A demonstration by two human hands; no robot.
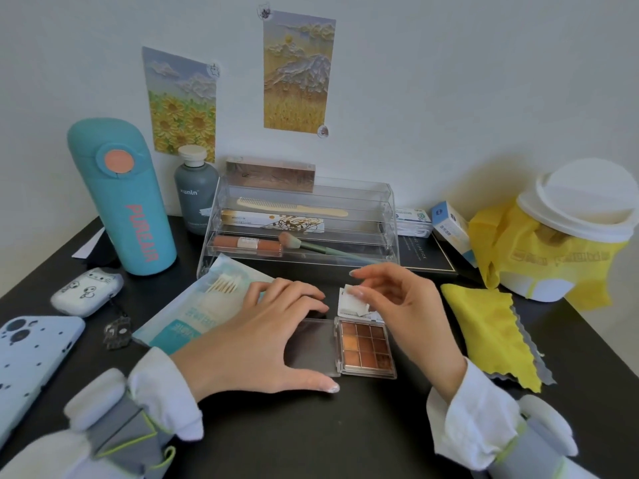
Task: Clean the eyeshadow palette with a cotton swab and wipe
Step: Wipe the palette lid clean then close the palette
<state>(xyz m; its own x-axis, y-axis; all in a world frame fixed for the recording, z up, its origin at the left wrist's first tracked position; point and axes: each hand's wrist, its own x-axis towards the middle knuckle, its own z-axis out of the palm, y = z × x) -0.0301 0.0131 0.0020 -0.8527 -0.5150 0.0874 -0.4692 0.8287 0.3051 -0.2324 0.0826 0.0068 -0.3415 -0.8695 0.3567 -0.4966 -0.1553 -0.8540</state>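
The eyeshadow palette (364,347) lies open on the black desk, its brown and orange pans on the right and its clear lid (316,344) flat to the left. My left hand (262,340) grips the lid, fingers over its far edge and thumb at its near edge. Just behind the palette my right hand (401,305) pinches a small white wipe (352,299) between thumb and fingertips. A pack of cotton swabs (207,305) lies left of the palette, with several swab tips showing through its window.
A clear acrylic organiser (390,216) with comb, brush and lip products stands behind. A teal bottle (128,202), earbud case (86,292) and phone (31,361) sit at the left. A yellow cloth (491,330) and a white bin with a yellow bag (570,236) are at the right.
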